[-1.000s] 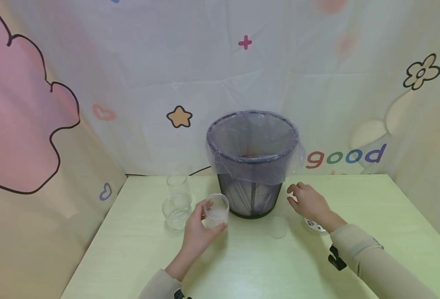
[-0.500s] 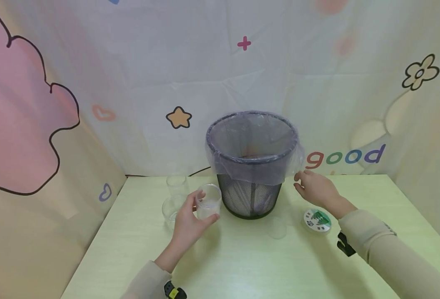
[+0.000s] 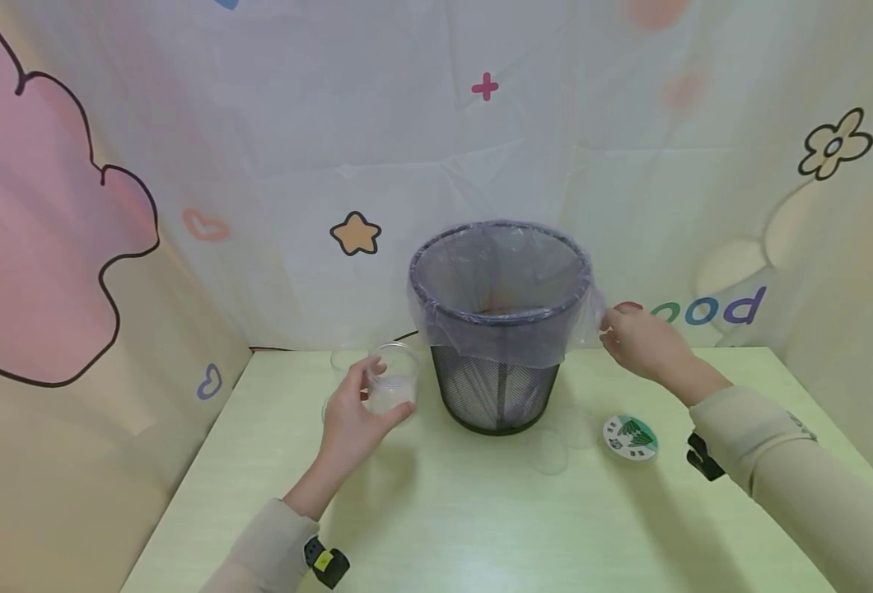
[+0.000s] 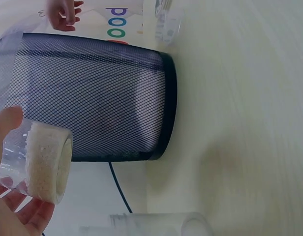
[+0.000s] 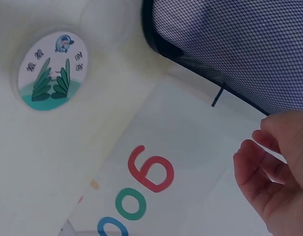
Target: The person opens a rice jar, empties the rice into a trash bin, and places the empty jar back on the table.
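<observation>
My left hand (image 3: 353,418) grips a clear cup (image 3: 394,387), thumb on one side and fingers on the other. In the left wrist view, a whitish layer fills the lower part of the cup (image 4: 45,160). My right hand (image 3: 646,342) is at the right edge of the bin's thin purple liner (image 3: 585,317), its fingertips overlapping that edge in the head view. Its fingers (image 5: 252,169) are loosely bent, with a gap to the thumb and nothing visible between them in the right wrist view. A black mesh bin (image 3: 499,395) stands between the hands.
Right of the bin lies a round container with a green-and-white printed top (image 3: 631,437). Faint clear discs, one of them a round clear disc (image 3: 548,453), lie before the bin. Behind my left hand stands clear glassware (image 4: 156,224), mostly hidden. A printed curtain (image 3: 296,165) backs the table.
My left hand has carried the cup left and back, covering more of the glassware. My right hand has risen from over the round container to the liner's edge, uncovering the printed top.
</observation>
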Demonstrator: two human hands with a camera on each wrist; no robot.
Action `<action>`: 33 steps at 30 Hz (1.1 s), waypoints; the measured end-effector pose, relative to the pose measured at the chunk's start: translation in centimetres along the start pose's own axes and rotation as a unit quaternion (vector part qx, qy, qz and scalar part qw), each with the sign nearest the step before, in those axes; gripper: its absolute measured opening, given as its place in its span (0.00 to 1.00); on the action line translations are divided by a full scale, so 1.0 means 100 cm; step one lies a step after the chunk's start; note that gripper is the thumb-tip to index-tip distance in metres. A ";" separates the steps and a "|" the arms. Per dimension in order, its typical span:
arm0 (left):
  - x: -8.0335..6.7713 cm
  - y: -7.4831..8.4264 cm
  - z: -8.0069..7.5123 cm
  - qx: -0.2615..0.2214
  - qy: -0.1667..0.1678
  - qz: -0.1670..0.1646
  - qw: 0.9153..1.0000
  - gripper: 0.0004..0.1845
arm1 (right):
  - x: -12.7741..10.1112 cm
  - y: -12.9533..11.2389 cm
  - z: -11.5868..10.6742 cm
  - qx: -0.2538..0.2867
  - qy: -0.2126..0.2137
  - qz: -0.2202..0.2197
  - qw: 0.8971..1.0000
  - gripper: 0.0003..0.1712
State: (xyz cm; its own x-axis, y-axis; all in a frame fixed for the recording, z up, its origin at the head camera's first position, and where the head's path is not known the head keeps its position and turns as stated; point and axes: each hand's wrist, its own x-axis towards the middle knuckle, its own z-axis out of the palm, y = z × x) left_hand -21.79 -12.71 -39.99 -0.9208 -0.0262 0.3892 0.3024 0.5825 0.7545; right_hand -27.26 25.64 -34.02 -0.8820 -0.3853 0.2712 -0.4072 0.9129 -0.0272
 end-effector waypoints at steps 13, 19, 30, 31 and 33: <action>0.017 0.005 -0.017 0.030 -0.013 -0.001 0.999 0.34 | 0.012 -0.001 -0.040 0.012 -0.007 0.000 1.000 0.08; 0.023 0.010 -0.023 0.034 -0.017 0.012 0.999 0.37 | 0.021 -0.004 -0.052 0.018 -0.019 0.025 0.999 0.12; 0.037 0.018 -0.034 0.056 -0.023 0.012 0.998 0.40 | 0.032 -0.007 -0.072 0.044 -0.024 0.057 0.997 0.16; 0.038 0.019 -0.035 0.056 -0.021 0.017 0.998 0.40 | 0.033 -0.008 -0.074 0.050 -0.024 0.064 0.996 0.16; 0.042 0.021 -0.037 0.055 -0.016 0.023 0.998 0.40 | 0.035 -0.007 -0.077 0.063 -0.022 0.077 0.995 0.17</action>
State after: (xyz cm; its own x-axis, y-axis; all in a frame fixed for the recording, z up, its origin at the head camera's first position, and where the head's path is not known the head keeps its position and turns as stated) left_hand -24.11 -14.62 -34.84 -0.9144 0.0280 0.4037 0.3173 0.6688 0.6724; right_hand -28.24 24.65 -25.68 -0.9445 -0.2508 0.2121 -0.2911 0.9384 -0.1865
